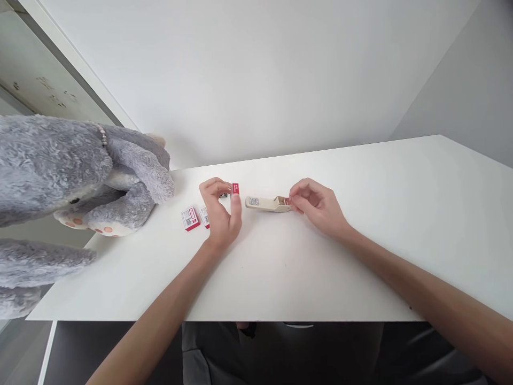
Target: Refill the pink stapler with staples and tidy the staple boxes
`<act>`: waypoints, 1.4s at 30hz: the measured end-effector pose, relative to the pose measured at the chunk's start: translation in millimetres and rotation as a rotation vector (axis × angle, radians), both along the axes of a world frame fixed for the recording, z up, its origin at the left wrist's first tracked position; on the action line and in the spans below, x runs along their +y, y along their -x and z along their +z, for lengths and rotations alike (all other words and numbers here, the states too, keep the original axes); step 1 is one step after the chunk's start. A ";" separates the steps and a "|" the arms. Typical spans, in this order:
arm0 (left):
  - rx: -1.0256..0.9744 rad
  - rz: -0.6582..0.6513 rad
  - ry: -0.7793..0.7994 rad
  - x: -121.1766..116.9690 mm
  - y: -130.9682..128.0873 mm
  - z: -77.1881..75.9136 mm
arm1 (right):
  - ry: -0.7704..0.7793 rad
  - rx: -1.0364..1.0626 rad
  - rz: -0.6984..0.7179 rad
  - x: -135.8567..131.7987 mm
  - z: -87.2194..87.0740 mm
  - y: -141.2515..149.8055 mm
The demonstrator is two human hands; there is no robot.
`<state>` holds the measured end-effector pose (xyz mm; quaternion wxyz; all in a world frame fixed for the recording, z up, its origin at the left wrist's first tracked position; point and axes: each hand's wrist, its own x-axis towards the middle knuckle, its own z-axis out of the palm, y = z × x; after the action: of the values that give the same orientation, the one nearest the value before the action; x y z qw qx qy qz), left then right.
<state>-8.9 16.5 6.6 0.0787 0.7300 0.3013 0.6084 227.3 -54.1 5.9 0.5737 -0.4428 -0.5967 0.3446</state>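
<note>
Left hand [222, 216]: we are pinching a small red box [235, 188], ideally lightly | right hand [318, 208]: we are resting bent fingers at the beige stapler's [264, 203] right end, cannot tell if gripping | stapler: lying on the table [264, 272] between our hands, probably needing steadying

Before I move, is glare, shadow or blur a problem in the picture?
Head view: soft light, only faint shadows on the white table; head view: no strong glare on the beige device, though its square code is too small to read; head view: the extreme top right corner darkens.
</note>
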 end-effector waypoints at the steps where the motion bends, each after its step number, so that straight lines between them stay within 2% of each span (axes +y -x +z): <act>1: 0.067 -0.023 -0.079 0.8 0.8 -1.5 | 0.050 0.046 0.092 -0.6 1.1 -0.4; 4: 0.193 -0.094 -0.228 2.8 1.9 -2.8 | 0.161 0.138 0.357 -1.6 2.3 -0.2; 7: 0.255 -0.218 -0.311 1.2 -1.4 -0.4 | 0.223 0.148 0.504 -2.3 2.0 3.0; 11: 0.311 -0.358 -0.360 -7.1 -10.6 3.2 | 0.267 0.119 0.537 -3.5 1.4 7.6; 17: 0.393 -0.469 -0.380 -16.9 -18.5 3.2 | 0.283 0.095 0.468 -4.7 3.0 10.1; 20: 0.399 -0.434 -0.358 -16.8 -18.2 2.2 | 0.302 0.109 0.423 -5.2 6.7 10.5; 23: 0.417 -0.325 -0.347 -17.8 -16.6 3.2 | 0.308 0.139 0.381 -5.0 8.6 9.0; 26: 0.470 -0.226 -0.305 -21.3 -15.0 6.1 | 0.301 0.154 0.359 -2.8 5.1 5.0; 30: 0.535 -0.162 -0.222 -25.3 -14.3 9.1 | 0.308 0.170 0.309 1.4 -1.9 -0.9; 42: 0.512 -0.146 -0.163 -24.9 -14.5 6.3 | 0.238 0.243 0.285 1.5 3.0 -0.3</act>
<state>5.6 -8.4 13.0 -0.0155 0.8835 0.2081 0.4194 227.6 -52.6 8.9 0.5307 -0.3740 -0.5346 0.5410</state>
